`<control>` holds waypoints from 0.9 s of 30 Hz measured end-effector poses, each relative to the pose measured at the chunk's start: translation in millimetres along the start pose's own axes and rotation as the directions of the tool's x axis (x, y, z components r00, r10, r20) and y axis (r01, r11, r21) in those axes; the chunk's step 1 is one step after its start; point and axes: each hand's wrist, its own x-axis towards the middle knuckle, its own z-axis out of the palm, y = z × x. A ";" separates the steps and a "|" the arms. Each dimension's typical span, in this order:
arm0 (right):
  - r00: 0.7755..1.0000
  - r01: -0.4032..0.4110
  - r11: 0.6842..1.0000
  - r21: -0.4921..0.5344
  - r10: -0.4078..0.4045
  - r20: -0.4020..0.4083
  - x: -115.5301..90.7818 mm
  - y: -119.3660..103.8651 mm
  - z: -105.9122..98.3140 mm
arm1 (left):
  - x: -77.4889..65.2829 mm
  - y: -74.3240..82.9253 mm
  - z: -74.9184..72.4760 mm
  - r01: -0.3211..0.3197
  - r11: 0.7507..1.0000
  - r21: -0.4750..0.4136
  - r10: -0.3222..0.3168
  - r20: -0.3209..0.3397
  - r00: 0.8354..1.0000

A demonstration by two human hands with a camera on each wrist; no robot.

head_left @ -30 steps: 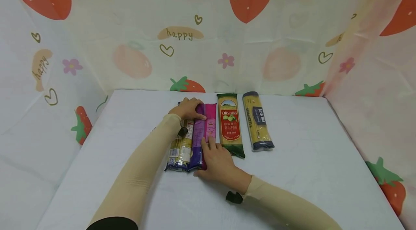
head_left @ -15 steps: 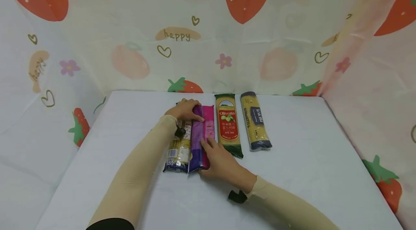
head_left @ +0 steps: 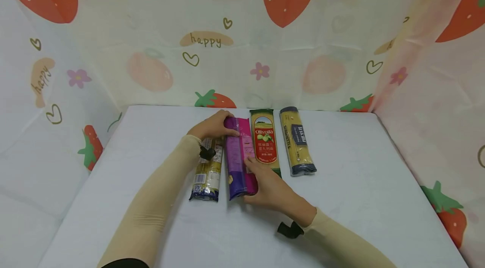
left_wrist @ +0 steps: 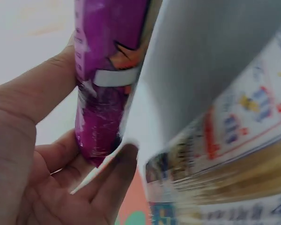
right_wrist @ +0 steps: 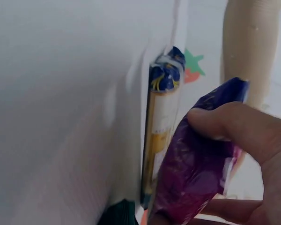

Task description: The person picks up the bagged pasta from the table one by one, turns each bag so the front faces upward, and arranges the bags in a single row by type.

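A long purple and pink pasta packet [head_left: 236, 154] is held between both hands. At its far end my left hand [head_left: 214, 125] grips it, thumb on the near face and fingers round the other side, as the left wrist view shows. My right hand [head_left: 270, 186] holds the near end, its thumb [right_wrist: 215, 123] pressed on the purple wrapper [right_wrist: 192, 164]. To the left, under my left wrist, lies a clear pasta packet with blue ends [head_left: 206, 175], its far part hidden. A green and red pasta packet [head_left: 266, 141] lies just to the right, its near end partly behind my right hand.
A yellow pasta packet with dark blue ends [head_left: 297, 141] lies furthest right in the row. All rest on a white-covered table [head_left: 352, 200]. Strawberry-print cloth [head_left: 216, 72] stands behind the table and along both sides.
The purple and pink packet has shifted right and come away from the blue-ended packet, with a gap now between them. Both hands moved with it, and the right hand now overlaps the green packet.
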 end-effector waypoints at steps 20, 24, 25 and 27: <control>0.993 0.110 0.882 0.458 -0.112 -0.024 -15.9 32.2 -18.3 | -12.6 -9.3 -4.7 -0.016 0.928 -0.373 -0.018 -0.087 0.996; 0.993 0.114 0.850 0.514 -0.115 -0.030 -16.0 34.4 -18.4 | -11.7 -12.4 -1.1 -0.044 0.872 -0.488 -0.002 -0.094 0.996; 0.993 0.114 0.844 0.524 -0.115 -0.031 -15.9 34.5 -18.3 | -11.1 -13.4 0.0 -0.050 0.856 -0.515 0.002 -0.095 0.995; 0.993 0.117 0.827 0.549 -0.116 -0.036 -15.8 34.5 -18.3 | -9.5 -15.1 2.2 -0.063 0.823 -0.564 0.011 -0.096 0.995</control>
